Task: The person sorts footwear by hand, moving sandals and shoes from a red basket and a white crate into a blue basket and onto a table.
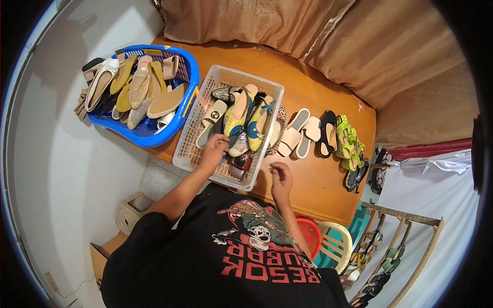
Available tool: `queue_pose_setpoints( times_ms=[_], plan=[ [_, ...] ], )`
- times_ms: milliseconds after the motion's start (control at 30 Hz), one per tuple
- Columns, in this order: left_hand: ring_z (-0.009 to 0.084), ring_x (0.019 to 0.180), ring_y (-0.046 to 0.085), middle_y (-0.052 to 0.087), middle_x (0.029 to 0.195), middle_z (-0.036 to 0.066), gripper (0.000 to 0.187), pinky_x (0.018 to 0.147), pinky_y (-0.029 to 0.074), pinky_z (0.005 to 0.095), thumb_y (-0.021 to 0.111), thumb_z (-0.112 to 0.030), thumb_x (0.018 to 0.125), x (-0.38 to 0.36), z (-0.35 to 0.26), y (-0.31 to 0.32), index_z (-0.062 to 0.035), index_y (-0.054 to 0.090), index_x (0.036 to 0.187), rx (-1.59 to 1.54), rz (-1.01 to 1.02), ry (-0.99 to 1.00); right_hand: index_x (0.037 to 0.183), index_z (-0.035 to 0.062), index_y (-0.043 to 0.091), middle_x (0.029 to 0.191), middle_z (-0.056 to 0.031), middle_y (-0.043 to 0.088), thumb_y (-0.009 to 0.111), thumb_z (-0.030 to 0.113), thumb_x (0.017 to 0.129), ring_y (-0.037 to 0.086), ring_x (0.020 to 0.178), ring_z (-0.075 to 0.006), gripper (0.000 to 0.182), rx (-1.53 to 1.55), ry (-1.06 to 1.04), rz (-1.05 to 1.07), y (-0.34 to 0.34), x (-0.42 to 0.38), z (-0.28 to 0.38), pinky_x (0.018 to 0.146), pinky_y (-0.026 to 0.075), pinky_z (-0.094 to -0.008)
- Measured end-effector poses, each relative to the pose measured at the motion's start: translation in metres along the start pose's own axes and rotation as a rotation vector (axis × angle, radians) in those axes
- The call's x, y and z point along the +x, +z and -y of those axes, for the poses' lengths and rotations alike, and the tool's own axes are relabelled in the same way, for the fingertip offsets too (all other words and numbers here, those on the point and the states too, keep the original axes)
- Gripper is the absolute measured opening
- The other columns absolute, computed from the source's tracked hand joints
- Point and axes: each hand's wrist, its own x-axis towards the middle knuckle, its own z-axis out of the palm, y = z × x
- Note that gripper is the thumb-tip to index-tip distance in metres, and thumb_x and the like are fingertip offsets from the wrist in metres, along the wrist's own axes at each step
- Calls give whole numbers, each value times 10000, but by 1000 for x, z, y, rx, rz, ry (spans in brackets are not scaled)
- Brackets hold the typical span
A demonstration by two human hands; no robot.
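Observation:
My left hand [215,148] hovers over the near left part of a translucent white basket [213,178], fingers loosely bent beside a dark shoe; no held item shows. Inside the basket lie a yellow and blue pair [236,115], a beige slide [214,114], a dark patterned shoe [222,94] and a maroon shoe [240,165]. My right hand [280,177] is over the table just right of the basket, its fingers curled but apart, with nothing in them.
On the wooden table [318,187] stand beige slides [299,134], black flats [327,134], green sandals [348,142] and dark sandals [353,177]. A blue basket [191,66] full of shoes is at left. Curtains [241,23] hang behind; a red stool [309,233] and shoe rack [403,213] stand at right.

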Motion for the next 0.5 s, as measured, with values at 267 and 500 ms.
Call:
queue_pose_setpoints(
  times_ms=[267, 500],
  plan=[
    [306, 1250, 541, 473, 1391, 191, 639, 1041, 452, 402, 722, -283, 923, 30, 3, -35, -151, 470, 1495, 521, -291, 167, 1339, 36, 535, 1461, -255, 426, 709, 12, 802, 425, 1384, -443, 565, -540, -136, 255, 87, 68, 40, 1151, 372, -483],
    [365, 1319, 511, 548, 1391, 242, 768, 1077, 425, 444, 809, -397, 839, 68, 7, -30, -90, 485, 1463, 442, -231, 96, 1434, 77, 442, 1577, -322, 254, 825, 163, 699, 282, 1420, -562, 833, -1196, 5, 318, 128, 80, 19, 1193, 296, -547]
  ],
)
